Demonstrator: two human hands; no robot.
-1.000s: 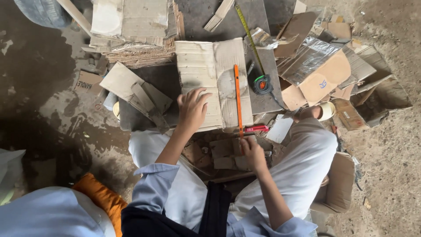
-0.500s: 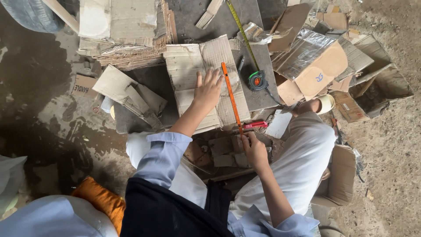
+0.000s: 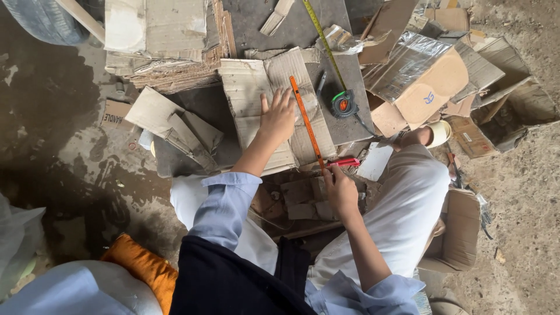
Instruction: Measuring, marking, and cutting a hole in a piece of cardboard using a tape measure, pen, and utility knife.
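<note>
A flattened cardboard sheet (image 3: pixel 251 99) lies on a dark board (image 3: pixel 344 116) in front of me. My left hand (image 3: pixel 277 116) presses flat on the cardboard, fingers spread, next to a long orange ruler (image 3: pixel 303 116) laid across it. My right hand (image 3: pixel 338 186) sits at the ruler's near end and grips a red utility knife (image 3: pixel 344 163). A green and orange tape measure (image 3: pixel 344 105) rests just right of the ruler, its yellow tape (image 3: pixel 321 41) stretched away from me.
Stacked cardboard (image 3: pixel 163 46) lies at the back left, folded scraps (image 3: pixel 169 125) to the left. Foil-lined boxes (image 3: pixel 426 76) and open cartons (image 3: pixel 501 111) crowd the right. Small offcuts (image 3: pixel 297 198) lie between my knees. A box (image 3: pixel 461 227) stands by my right leg.
My left hand has slid farther up the cardboard, away from me. The ruler has tilted slightly with its far end leftward. My right hand stays at the ruler's near end with the knife.
</note>
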